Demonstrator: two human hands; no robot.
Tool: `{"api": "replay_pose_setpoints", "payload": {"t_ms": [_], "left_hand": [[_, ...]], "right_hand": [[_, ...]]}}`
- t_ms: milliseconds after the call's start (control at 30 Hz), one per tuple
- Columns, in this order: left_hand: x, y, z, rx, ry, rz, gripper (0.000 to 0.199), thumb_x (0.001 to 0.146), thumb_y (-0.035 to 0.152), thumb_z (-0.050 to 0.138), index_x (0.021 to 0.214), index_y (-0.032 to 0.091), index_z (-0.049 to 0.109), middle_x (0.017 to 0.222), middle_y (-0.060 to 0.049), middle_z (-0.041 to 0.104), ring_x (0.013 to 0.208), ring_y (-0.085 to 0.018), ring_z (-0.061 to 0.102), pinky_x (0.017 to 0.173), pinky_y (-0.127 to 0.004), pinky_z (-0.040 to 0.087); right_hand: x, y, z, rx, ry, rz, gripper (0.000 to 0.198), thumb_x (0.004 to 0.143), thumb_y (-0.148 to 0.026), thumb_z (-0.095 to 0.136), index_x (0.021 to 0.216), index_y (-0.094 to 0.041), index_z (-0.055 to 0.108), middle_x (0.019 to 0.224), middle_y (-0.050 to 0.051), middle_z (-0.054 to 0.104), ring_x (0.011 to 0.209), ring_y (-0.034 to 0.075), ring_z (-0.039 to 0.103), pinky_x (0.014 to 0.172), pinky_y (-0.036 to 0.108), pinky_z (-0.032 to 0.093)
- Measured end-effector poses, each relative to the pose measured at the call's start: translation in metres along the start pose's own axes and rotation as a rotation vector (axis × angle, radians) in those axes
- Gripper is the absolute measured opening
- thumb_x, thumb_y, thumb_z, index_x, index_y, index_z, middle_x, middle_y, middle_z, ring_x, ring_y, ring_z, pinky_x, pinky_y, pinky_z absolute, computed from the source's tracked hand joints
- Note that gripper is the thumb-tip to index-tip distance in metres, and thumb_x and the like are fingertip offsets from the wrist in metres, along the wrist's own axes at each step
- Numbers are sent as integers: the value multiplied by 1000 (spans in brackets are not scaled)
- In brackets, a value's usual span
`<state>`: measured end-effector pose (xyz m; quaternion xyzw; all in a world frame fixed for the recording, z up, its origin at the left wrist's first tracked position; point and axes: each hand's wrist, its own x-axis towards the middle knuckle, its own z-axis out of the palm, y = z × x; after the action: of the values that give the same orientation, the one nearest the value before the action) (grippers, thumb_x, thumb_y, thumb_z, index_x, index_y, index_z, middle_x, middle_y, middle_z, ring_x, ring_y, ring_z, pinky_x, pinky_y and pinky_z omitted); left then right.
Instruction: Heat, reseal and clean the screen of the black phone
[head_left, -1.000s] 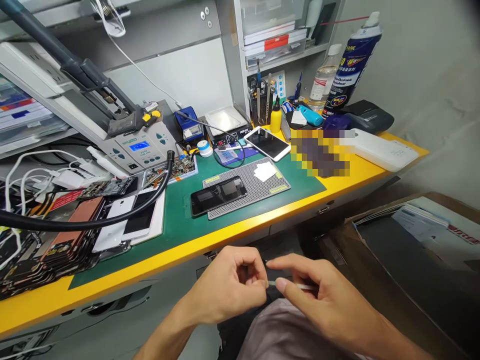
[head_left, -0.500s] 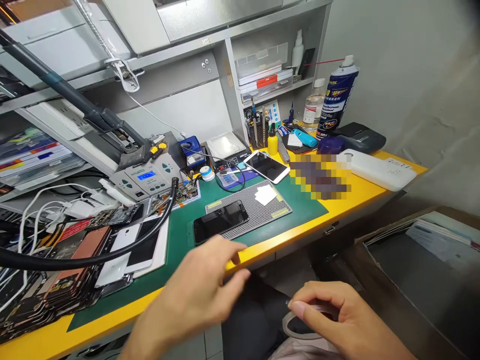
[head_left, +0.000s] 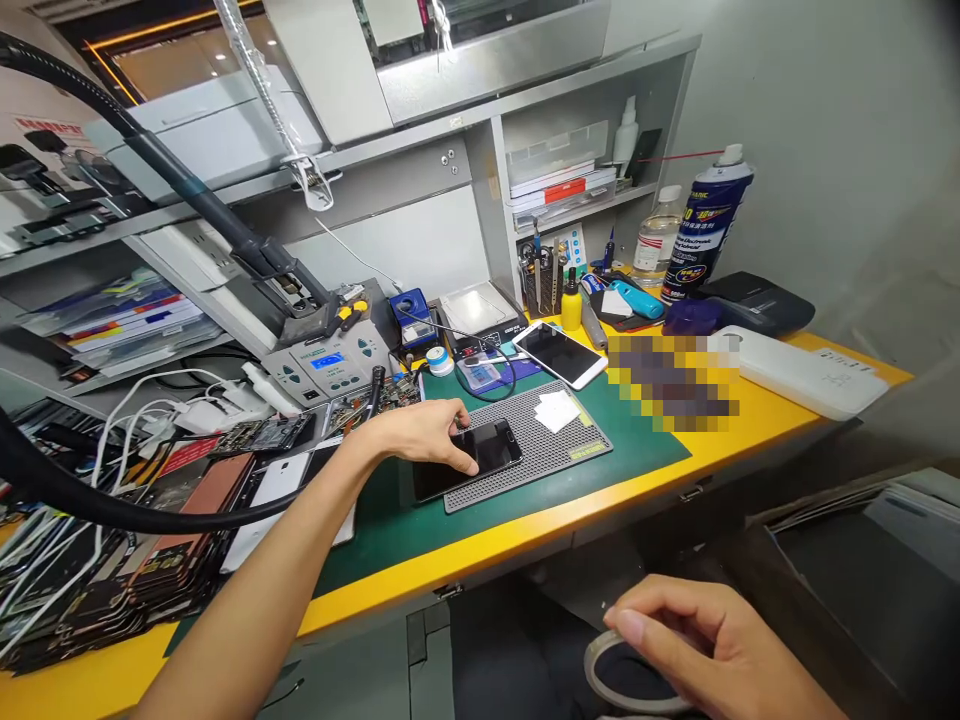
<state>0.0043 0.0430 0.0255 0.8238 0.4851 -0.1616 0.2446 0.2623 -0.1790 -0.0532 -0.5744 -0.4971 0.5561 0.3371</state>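
Note:
My left hand [head_left: 429, 436] reaches over a black smartphone [head_left: 495, 448]. Its thumb is at the phone's near edge and the fingers are at the far edge, closed around it. The phone lies face up, partly on a grey perforated mat [head_left: 517, 482]; my hand covers part of it. Low in front of the bench, my right hand [head_left: 701, 635] pinches a roll of tape [head_left: 591, 668], which hangs as a pale ring below the thumb.
White paper pieces [head_left: 557, 411] lie on the mat, with a white phone [head_left: 562, 354] behind. A black hose [head_left: 187, 522] crosses on the left above stacked phone parts [head_left: 161, 570]. A spray can [head_left: 705, 235] stands at the back right, near a white case [head_left: 814, 378].
My left hand has moved forward from the bench's front edge onto the black smartphone and closed around it. The right hand still holds the tape roll. The view has shifted.

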Motion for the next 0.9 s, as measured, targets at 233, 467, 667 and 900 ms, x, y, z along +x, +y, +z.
{"api": "replay_pose_setpoints", "payload": {"t_ms": [233, 467, 667, 900], "left_hand": [[12, 4, -5, 96, -70, -7, 44, 91, 50, 64, 119, 18, 57, 104, -5, 63, 82, -18, 60, 74, -36, 53], [17, 5, -8, 136, -129, 10, 36, 92, 49, 64, 105, 16, 63, 92, -2, 64, 75, -15, 60, 68, -32, 53], [18, 2, -8, 122, -104, 46, 35, 92, 49, 64, 106, 17, 62, 94, -2, 63, 76, -16, 59, 69, -33, 52], [16, -2, -10, 72, -101, 86, 32, 93, 46, 63, 103, 16, 63, 93, -2, 64, 76, -15, 62, 69, -32, 54]], "right_hand": [[9, 7, -5, 23, -108, 38, 46, 86, -63, 64, 80, -18, 75, 67, 0, 55, 59, 11, 39, 54, 23, 36], [16, -4, -2, 105, -112, 66, 48, 84, -65, 66, 82, -17, 75, 66, -1, 50, 57, 10, 34, 51, 22, 30], [22, -12, -1, 146, -57, 47, 49, 82, -66, 67, 78, -18, 73, 55, -5, 37, 48, 7, 26, 43, 22, 21], [26, -10, 0, 193, -59, 37, 47, 83, -63, 69, 77, -17, 72, 54, -6, 36, 48, 6, 26, 43, 20, 17]]}}
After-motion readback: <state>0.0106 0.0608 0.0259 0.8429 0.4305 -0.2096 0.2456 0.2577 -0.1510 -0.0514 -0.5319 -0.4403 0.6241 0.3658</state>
